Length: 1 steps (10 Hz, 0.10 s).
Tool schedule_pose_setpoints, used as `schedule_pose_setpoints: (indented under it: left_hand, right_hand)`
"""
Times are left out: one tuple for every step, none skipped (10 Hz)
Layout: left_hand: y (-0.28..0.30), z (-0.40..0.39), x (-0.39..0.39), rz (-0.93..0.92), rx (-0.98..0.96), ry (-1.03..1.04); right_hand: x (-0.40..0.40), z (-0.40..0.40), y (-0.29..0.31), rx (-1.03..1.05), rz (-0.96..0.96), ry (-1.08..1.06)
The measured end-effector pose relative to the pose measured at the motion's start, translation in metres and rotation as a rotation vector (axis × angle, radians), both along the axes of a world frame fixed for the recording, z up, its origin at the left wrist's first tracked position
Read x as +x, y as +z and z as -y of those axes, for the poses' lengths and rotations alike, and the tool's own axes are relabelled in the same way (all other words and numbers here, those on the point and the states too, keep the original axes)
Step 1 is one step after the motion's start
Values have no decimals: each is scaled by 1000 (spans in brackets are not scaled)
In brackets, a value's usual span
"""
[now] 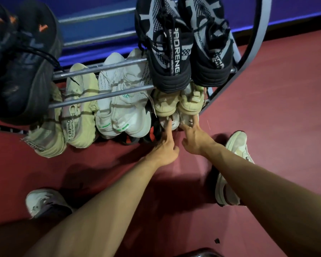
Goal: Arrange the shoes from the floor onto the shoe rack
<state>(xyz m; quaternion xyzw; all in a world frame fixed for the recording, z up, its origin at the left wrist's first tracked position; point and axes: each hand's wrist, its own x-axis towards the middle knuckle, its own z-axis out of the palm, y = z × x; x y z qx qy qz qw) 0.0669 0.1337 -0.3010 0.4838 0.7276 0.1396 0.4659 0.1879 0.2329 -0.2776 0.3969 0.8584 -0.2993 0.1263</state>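
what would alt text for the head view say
Left hand and right hand push a white pair of shoes onto the shoe rack's lowest tier, beneath beige sneakers and black knit sneakers.

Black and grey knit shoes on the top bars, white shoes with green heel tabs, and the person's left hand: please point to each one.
Black and grey knit shoes [167, 58]: head view, heel strap of the left shoe.
White shoes with green heel tabs [130, 112]: head view, upper of the right shoe.
Left hand [165, 147]: head view, back of the hand.
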Motion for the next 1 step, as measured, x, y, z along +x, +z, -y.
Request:
schedule_pose_setpoints:
  left_hand:
    - [11,17,0,9,-105,-91]
  right_hand:
    - [6,6,18,-53,109,-13]
